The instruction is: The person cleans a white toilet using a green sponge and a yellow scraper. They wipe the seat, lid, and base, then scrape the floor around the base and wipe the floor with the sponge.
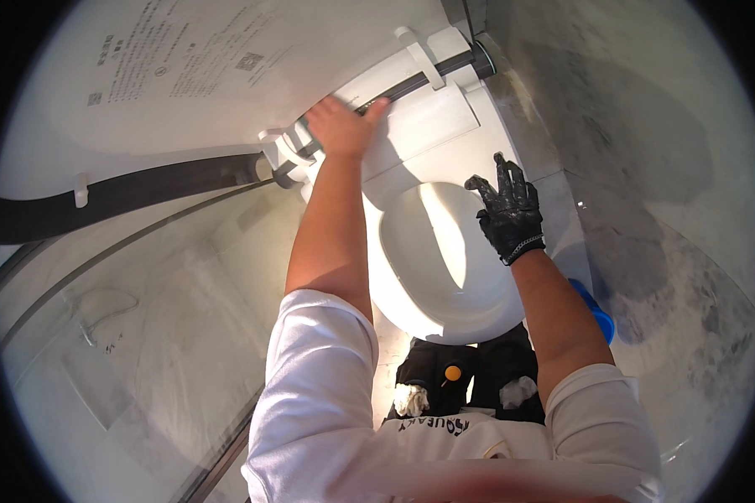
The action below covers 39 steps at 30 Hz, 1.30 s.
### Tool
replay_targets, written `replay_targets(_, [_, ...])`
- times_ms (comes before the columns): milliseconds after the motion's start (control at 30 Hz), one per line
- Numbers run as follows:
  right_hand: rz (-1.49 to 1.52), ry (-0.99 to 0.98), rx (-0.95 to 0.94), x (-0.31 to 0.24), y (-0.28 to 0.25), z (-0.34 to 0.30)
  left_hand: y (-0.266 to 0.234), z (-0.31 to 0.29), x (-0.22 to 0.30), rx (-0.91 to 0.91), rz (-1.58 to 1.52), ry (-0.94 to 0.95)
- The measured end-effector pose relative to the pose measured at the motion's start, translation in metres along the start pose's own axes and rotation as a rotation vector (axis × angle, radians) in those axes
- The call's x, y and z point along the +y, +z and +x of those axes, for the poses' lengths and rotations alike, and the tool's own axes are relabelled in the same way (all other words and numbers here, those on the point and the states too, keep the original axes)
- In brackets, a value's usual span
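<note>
A white toilet (398, 293) stands in front of me, its bowl uncovered and sunlight falling inside. My bare left hand (341, 127) reaches to the back of it, beside a dark hinge bar (407, 88). Its fingers look stretched out and the thumb points away from them; the hand is slightly blurred. A sliver of green shows by the fingers, and what lies under the palm is hidden. Over the bowl's right rim, my right hand (509, 210) wears a shiny black glove. Its fingers are spread, with nothing in them.
A large white panel (184, 109) with printing, apparently the raised lid, fills the upper left. Below it runs a dark curved strip (143, 186) with white bumpers. Glass (168, 302) is at the left. A blue container (594, 310) sits right of the toilet, near a grey marbled wall (671, 184).
</note>
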State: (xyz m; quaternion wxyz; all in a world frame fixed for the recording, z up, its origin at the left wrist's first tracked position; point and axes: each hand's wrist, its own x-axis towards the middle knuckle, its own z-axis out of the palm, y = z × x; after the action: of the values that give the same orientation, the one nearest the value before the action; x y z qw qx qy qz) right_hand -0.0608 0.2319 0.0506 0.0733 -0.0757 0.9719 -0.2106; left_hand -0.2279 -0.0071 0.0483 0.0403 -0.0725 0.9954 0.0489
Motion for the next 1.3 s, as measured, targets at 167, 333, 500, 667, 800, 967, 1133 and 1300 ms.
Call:
replay_targets(167, [-0.009, 0.014, -0.019, 0.001, 0.000, -0.002, 0.001, 0.009, 0.080, -0.056, 0.108, 0.449])
replay_targets(333, [-0.042, 0.008, -0.036, 0.000, -0.001, -0.001, -0.014, 0.024, 0.068, -0.160, 0.069, 0.851])
replay_targets(500, [-0.026, 0.021, -0.075, 0.000, -0.007, 0.001, -0.022, -0.004, 0.029, -0.161, 0.061, 0.435])
replay_targets(667, [0.016, 0.044, -0.096, 0.000, -0.009, 0.002, -0.007, -0.006, 0.060, -0.165, 0.071, 0.320])
replay_targets(800, [0.039, 0.053, -0.058, -0.002, -0.006, 0.003, -0.002, -0.007, 0.081, -0.171, 0.165, 0.531])
replay_targets(967, [0.031, 0.082, -0.044, -0.006, -0.012, -0.001, -0.018, -0.050, 0.056, -0.209, -0.140, 0.588])
replay_targets(1133, [0.205, -0.072, 0.237, -0.027, -0.015, 0.042, -0.023, -0.089, -0.007, 0.086, -0.352, 0.368])
replay_targets(1300, [0.277, -0.239, 0.388, -0.077, 0.024, 0.131, 0.001, -0.119, -0.074, 0.329, -0.594, -0.369])
